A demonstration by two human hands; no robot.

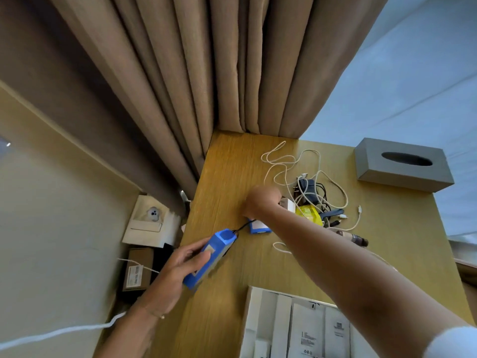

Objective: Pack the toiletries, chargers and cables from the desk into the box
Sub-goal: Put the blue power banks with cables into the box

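blue pack (210, 257) in left hand (178, 270)

The left hand (178, 267) holds a blue box (210, 257) at the lower left. The right hand (262, 201) is curled over the surface (232, 177) beside tangled cables (296, 171).

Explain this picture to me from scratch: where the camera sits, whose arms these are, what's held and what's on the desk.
There is no machine here. A camera worn on a person's head looks down at their two bare arms over a wooden desk. The left hand holds a blue box. The right hand is blurred, reaching into a heap of white cables and dark chargers; whether it grips anything is unclear. A grey tissue box stands further back. A white box holding white packets sits nearest.
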